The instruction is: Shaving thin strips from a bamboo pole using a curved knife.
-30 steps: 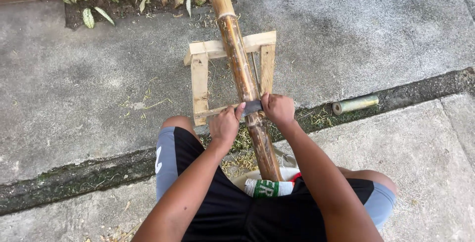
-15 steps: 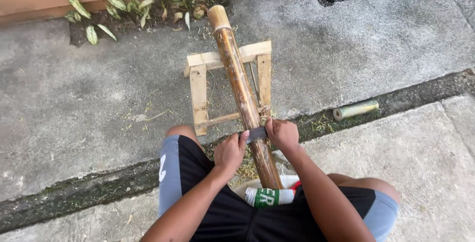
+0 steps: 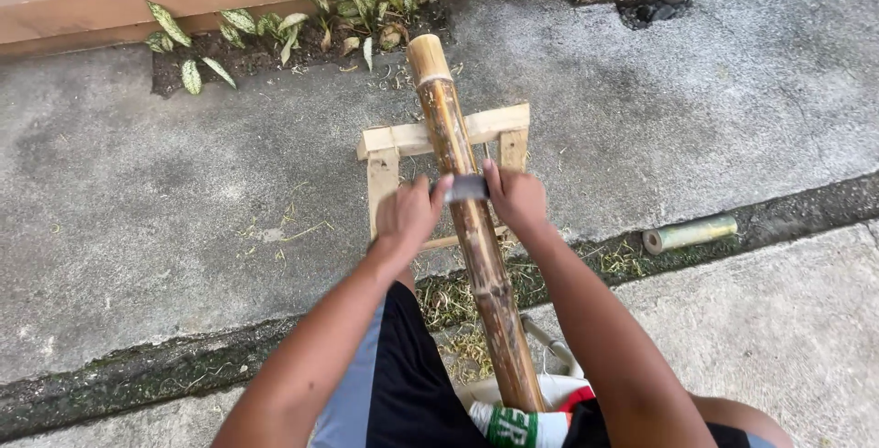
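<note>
Both hands — left hand [image 3: 407,215], right hand [image 3: 515,196] — fingers clamped on the blade [image 3: 465,188], had slid it farther up the bamboo pole [image 3: 467,219] — scraping continued.

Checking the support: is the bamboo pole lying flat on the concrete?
No, the bamboo pole leans across the wooden stand's top rail, raised off the ground.
</note>
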